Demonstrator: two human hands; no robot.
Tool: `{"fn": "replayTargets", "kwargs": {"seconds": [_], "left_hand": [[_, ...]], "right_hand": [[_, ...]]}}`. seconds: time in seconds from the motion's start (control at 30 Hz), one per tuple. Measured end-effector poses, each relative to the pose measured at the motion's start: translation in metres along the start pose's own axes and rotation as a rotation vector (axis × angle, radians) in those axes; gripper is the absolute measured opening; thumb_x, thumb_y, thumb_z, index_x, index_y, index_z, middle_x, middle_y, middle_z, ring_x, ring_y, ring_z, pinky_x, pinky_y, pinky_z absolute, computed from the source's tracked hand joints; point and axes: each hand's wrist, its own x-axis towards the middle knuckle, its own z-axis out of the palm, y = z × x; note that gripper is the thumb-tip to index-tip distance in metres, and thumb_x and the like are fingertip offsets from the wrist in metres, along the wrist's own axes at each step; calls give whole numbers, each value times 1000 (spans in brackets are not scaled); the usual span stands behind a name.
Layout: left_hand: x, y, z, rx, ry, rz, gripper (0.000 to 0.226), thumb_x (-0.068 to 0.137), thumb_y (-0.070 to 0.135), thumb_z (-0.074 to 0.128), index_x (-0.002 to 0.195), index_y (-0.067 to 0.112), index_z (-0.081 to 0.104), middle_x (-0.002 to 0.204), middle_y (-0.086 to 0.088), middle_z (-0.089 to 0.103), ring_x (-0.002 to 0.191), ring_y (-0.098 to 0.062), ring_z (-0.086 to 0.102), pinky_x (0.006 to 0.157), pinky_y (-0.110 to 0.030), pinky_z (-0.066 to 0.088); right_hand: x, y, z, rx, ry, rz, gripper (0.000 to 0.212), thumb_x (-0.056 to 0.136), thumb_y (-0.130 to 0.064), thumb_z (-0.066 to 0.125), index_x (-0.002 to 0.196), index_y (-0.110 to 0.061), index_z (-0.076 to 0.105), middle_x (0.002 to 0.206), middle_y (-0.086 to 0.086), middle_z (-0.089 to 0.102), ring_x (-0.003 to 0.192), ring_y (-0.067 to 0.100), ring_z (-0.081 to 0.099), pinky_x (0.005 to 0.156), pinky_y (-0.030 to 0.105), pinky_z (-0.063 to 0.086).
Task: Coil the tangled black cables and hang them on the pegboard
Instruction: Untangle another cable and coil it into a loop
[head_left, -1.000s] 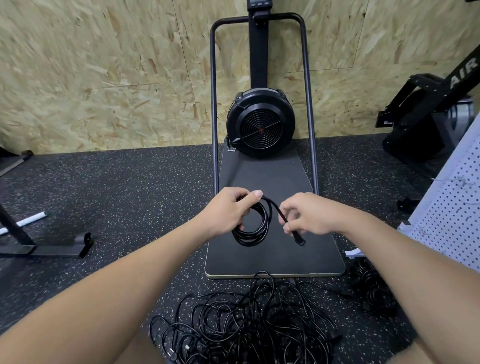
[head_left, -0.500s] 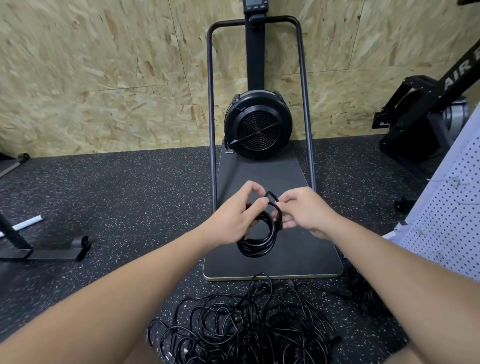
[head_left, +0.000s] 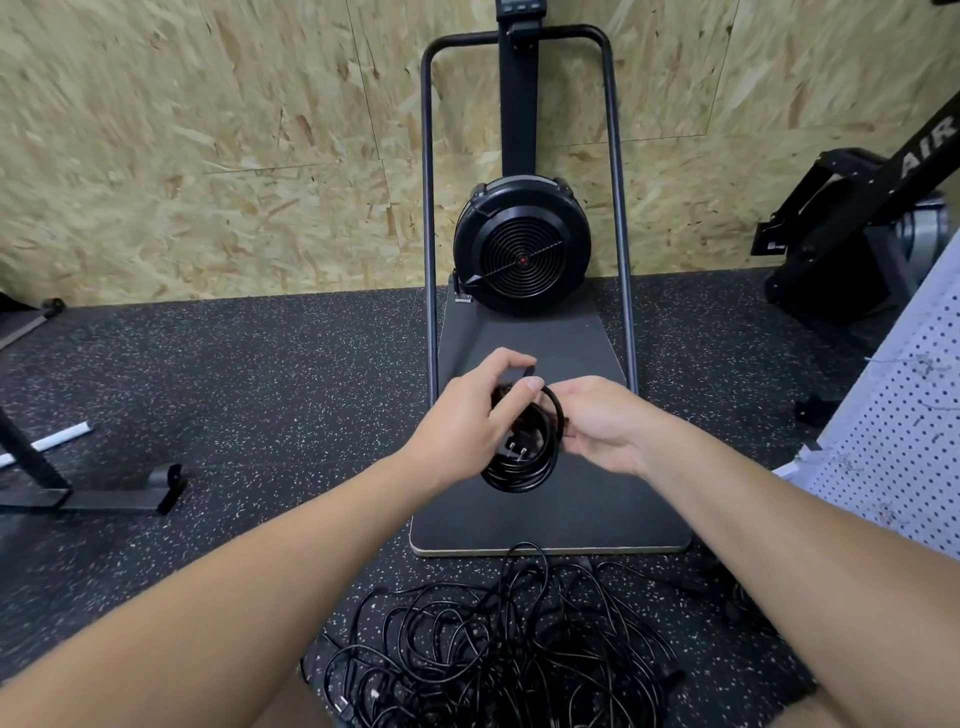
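A small coil of black cable (head_left: 524, 462) hangs in the air over the machine's base board, its metal-pronged plug showing inside the loop. My left hand (head_left: 472, 415) grips the top of the coil, thumb and fingers curled round the strands. My right hand (head_left: 602, 421) holds the coil's right side, fingers curled behind the loop. A big tangle of black cables (head_left: 498, 649) lies on the floor just in front of me. The white pegboard (head_left: 904, 426) leans at the right edge.
A black fan-wheel exercise machine (head_left: 522, 249) with a tall tube frame stands against the chipboard wall, its flat base board (head_left: 550, 519) under my hands. Another black machine (head_left: 857, 228) is at the right. A black metal foot (head_left: 104, 493) lies at the left on the speckled rubber floor.
The loose cable end with its plug, held out to the right a second ago, has been brought onto the coil. Both hands have closed in together on the loop.
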Motion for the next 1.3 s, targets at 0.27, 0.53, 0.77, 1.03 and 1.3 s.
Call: {"fn": "replayTargets", "kwargs": {"seconds": [0.27, 0.53, 0.77, 1.03, 1.3], "left_hand": [[0, 7, -4, 37, 84, 22, 23, 115, 40, 52, 114, 25, 70, 80, 11, 78, 80, 0, 73, 78, -20, 49], [6, 1, -6, 74, 205, -11, 32, 117, 39, 49, 96, 29, 71, 72, 30, 65, 69, 2, 60, 69, -23, 42], [10, -18, -10, -71, 135, -84, 16, 107, 52, 64, 108, 36, 68, 71, -4, 64, 60, -18, 56, 64, -38, 46], [9, -9, -27, -68, -15, 42, 16, 97, 40, 83, 107, 28, 78, 85, 12, 75, 75, -17, 69, 75, -33, 56], [3, -7, -22, 70, 37, 62, 24, 94, 51, 84, 96, 31, 72, 86, 10, 72, 79, -12, 65, 77, -31, 53]], "right_hand": [[-4, 2, 8, -74, -106, -163, 67, 98, -72, 62, 112, -8, 76, 89, 8, 66, 85, 23, 58, 84, 35, 49], [-5, 9, -1, -587, 13, -328, 43, 89, -11, 83, 127, -24, 67, 115, -1, 78, 91, 18, 76, 79, 41, 63], [-25, -12, -15, -1097, 79, -400, 29, 114, -31, 51, 93, -20, 68, 73, -2, 76, 56, 12, 72, 68, 43, 62], [-43, -30, -23, -632, 47, -487, 28, 113, -11, 51, 93, -6, 70, 74, 14, 72, 56, 26, 65, 53, 38, 52], [-39, -32, -33, -522, 11, -507, 20, 114, -15, 57, 108, -11, 76, 80, 11, 72, 61, 25, 42, 56, 34, 36]]}}
